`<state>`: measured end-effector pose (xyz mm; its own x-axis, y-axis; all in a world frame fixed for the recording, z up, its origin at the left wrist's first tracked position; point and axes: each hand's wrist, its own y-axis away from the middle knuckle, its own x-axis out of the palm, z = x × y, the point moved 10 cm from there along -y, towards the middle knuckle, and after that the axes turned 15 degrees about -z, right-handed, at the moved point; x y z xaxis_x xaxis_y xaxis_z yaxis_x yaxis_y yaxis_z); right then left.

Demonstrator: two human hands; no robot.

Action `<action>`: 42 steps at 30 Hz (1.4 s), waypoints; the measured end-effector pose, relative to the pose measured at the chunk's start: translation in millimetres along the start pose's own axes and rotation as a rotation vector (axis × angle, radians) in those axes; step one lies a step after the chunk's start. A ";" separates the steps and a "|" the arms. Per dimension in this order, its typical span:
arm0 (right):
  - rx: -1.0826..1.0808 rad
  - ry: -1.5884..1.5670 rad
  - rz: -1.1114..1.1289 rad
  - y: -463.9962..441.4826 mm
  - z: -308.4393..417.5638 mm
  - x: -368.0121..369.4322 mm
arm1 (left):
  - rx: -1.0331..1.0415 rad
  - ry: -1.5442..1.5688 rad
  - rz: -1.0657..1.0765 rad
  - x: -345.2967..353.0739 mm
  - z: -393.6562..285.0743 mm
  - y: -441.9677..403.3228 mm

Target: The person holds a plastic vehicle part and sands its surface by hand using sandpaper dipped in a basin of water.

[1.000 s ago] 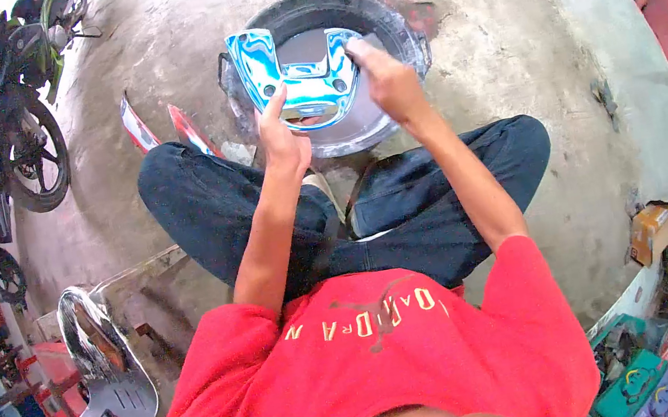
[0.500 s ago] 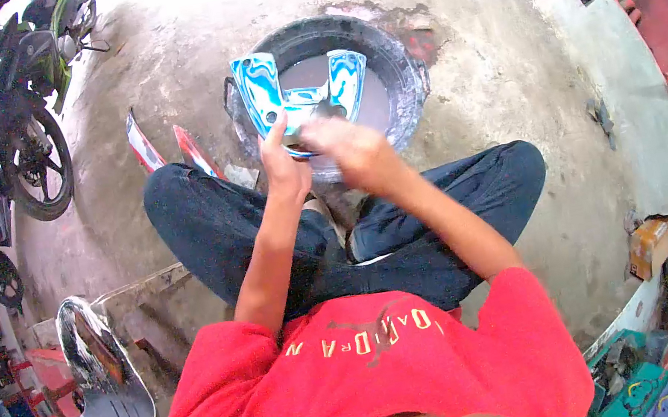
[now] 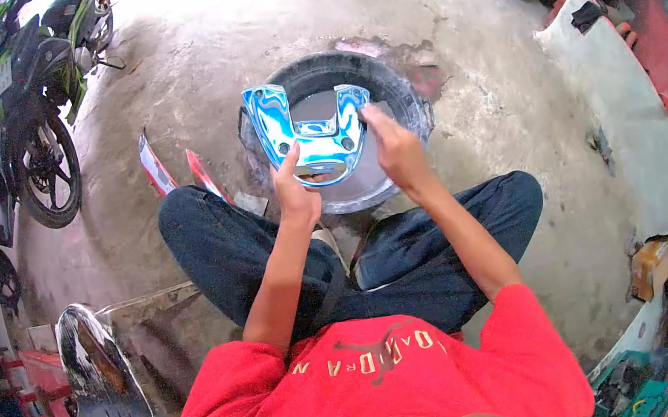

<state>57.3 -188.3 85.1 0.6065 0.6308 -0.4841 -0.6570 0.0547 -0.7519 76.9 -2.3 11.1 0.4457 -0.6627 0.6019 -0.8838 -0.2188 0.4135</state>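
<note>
A U-shaped panel with a shiny blue and white pattern [image 3: 319, 152] is held above a black tub [image 3: 321, 64] of greyish water. My left hand [image 3: 295, 193] grips the panel's lower left part, thumb on its front face. At the panel's right arm is my right hand [image 3: 399, 149], its fingers closed around a small dark piece [image 3: 366, 114] that touches the outer edge. What the dark piece is, I cannot make out.
Two red and white panels [image 3: 156, 164] [image 3: 206, 174] lie on the floor left of the tub. Motorcycles [image 3: 47, 165] stand at the upper left. A grey plastic chair [image 3: 110, 388] is at the lower left, a cardboard box [image 3: 656, 266] at the right.
My right hand has moved from the panel's lower middle back to its right arm. The whole scene has shifted lower in the view. My left hand keeps its hold on the panel.
</note>
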 end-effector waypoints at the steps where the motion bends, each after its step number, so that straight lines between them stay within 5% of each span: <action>1: -0.077 -0.021 0.029 6.4 17.9 -1.0 | -0.001 0.014 0.033 0.1 2.7 -5.9; 5: -0.263 -0.136 0.084 14.9 49.7 4.1 | -0.042 0.034 0.093 5.2 11.8 -15.9; 10: 0.004 0.037 0.026 -1.6 -11.3 0.9 | -0.072 0.012 0.023 0.6 7.7 -7.2; 14: -0.351 -0.181 0.171 20.8 85.7 1.5 | -0.065 0.119 0.113 1.3 18.7 -29.7; 20: -0.045 0.022 0.009 -6.1 -2.5 1.8 | -0.085 0.061 0.075 -1.3 10.5 -7.6; 24: -0.355 -0.197 0.197 21.1 76.3 3.3 | -0.107 0.101 0.120 3.9 21.7 -23.0; 28: 0.124 -0.088 0.038 -12.7 -24.0 4.5 | -0.081 0.051 0.073 6.0 10.7 -6.4; 31: -0.085 -0.081 0.002 7.8 4.1 4.9 | -0.061 0.026 0.088 3.2 13.1 -5.9; 34: -0.301 -0.191 0.194 17.5 70.6 3.7 | -0.086 0.049 0.110 4.5 17.7 -18.1; 38: 0.066 -0.040 0.011 -13.8 -18.2 3.3 | -0.073 0.021 0.060 4.6 7.9 -7.5; 42: -0.161 -0.095 0.099 6.0 27.6 5.4 | -0.083 0.034 0.072 3.4 11.8 -9.5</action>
<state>44.3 -163.2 90.4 0.4923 0.6976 -0.5206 -0.6266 -0.1311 -0.7682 85.1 -10.9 1.2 0.3871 -0.6497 0.6542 -0.8996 -0.1105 0.4226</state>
